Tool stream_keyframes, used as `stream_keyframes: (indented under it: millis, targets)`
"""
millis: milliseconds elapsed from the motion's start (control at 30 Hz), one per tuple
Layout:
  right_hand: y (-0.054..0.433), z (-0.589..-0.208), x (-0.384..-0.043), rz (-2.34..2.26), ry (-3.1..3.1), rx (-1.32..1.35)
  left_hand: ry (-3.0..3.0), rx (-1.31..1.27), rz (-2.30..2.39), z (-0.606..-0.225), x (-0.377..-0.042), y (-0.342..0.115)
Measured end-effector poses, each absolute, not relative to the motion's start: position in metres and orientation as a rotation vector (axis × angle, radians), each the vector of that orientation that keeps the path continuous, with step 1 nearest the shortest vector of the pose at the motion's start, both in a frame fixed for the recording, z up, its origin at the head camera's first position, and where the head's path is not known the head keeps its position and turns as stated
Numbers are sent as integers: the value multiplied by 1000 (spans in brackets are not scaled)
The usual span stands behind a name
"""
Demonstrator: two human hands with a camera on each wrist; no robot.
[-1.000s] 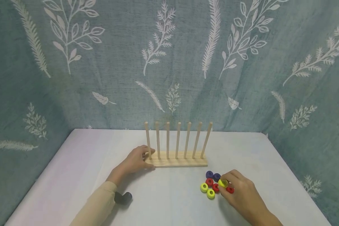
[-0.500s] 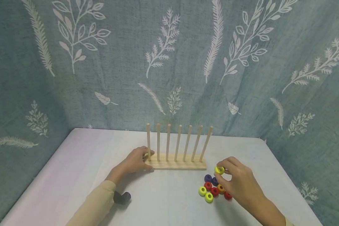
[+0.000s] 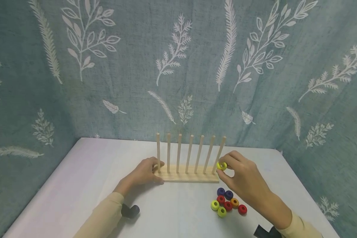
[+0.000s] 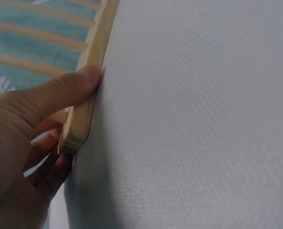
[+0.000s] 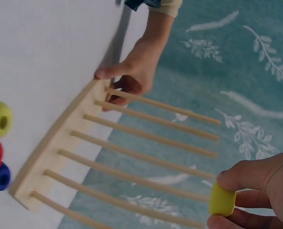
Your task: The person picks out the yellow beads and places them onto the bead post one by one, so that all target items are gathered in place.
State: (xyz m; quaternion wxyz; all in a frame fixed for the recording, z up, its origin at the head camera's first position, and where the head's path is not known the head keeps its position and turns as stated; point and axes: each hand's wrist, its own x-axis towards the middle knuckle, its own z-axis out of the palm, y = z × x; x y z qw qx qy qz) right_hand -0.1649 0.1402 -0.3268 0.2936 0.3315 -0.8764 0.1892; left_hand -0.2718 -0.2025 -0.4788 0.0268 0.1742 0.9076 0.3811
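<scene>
A wooden peg rack (image 3: 190, 178) with several upright pegs stands on the white table. My left hand (image 3: 144, 172) grips the left end of its base, thumb along the front edge in the left wrist view (image 4: 60, 93). Between thumb and fingers of my right hand (image 3: 247, 175) is a yellow ring (image 3: 221, 166), held off the table by the rightmost peg (image 3: 219, 153). In the right wrist view the yellow ring (image 5: 222, 199) is seen from its side, apart from the peg tips. No rings sit on the pegs.
Loose rings lie in a cluster right of the rack: two blue (image 3: 221, 191), three red (image 3: 227, 206), an orange one (image 3: 234, 202) and two yellow (image 3: 215, 205). Patterned green cloth (image 3: 131, 82) rises behind and beside the table (image 3: 86, 185).
The right hand has lifted the yellow ring from the cluster and carried it left and away to the rack's right end. The left hand keeps its hold on the base.
</scene>
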Motion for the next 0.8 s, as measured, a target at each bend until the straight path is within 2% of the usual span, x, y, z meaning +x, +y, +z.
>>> stream_keyframes:
  millis: [800]
  targets:
    - [75,-277,-200,558,-2178,1231,2769,534,1199,-474,-261,-209]
